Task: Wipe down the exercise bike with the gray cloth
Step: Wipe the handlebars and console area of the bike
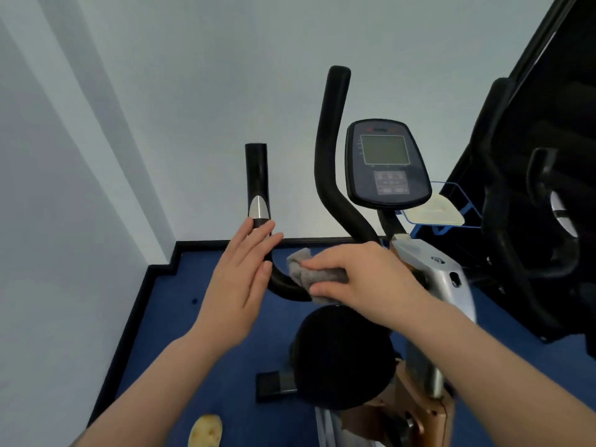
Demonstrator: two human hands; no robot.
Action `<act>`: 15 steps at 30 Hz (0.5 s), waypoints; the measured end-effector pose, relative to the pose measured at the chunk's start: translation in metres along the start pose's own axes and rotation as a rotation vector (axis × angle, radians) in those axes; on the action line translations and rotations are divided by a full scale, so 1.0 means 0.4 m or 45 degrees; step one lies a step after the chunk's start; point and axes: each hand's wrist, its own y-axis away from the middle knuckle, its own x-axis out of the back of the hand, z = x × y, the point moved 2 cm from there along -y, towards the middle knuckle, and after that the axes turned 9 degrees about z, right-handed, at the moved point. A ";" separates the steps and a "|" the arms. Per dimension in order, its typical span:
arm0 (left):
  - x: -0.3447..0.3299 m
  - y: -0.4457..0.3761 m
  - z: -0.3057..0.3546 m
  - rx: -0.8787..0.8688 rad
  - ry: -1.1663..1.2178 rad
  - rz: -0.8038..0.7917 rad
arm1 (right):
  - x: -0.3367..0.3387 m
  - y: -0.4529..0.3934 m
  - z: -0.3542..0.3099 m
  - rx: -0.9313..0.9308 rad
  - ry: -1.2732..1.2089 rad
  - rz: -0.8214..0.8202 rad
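Nearest to me the black seat (342, 356) is sitting under my forearms. Just past it my right hand (364, 279) is curling round the gray cloth (309, 274), bunching it and pressing it onto the lower bend of the left handlebar (258, 188). The cloth is looking soft, light and floppy, so I am judging it best held in a wad under the palm, wrapped round the tube so it cannot slip off. My left hand (240, 285) is flat, fingers straight, resting against the same bar just below its silver sensor plate (259, 206) and holding nothing. The bar is looking stiff and smooth, probably a bit slick, a good place to steady the exercise bike (448, 285), which I am guessing is heavy. Farther off, the right handlebar (332, 140) and the console (385, 162) are waiting.
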 end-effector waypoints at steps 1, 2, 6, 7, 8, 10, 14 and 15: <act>0.002 -0.001 -0.003 -0.011 -0.002 -0.012 | 0.013 0.009 0.013 -0.012 0.066 -0.005; 0.002 -0.001 -0.007 -0.020 -0.002 -0.017 | 0.022 0.017 0.018 -0.030 0.103 0.001; -0.015 0.002 -0.011 -0.021 0.040 0.036 | -0.013 -0.008 -0.021 0.046 0.105 0.011; -0.019 0.002 -0.009 -0.016 0.063 0.061 | -0.020 -0.015 -0.029 0.028 0.031 -0.031; -0.020 0.002 -0.008 -0.017 0.081 0.078 | -0.016 -0.017 -0.030 0.001 -0.018 -0.081; -0.019 -0.001 -0.010 -0.038 0.082 0.080 | 0.007 -0.009 -0.014 -0.037 -0.014 -0.163; 0.014 -0.021 -0.031 -0.134 0.009 0.031 | 0.016 0.024 -0.010 -0.120 -0.123 -0.135; 0.025 -0.035 -0.036 -0.165 -0.013 0.020 | 0.004 0.023 -0.028 -0.105 -0.124 -0.143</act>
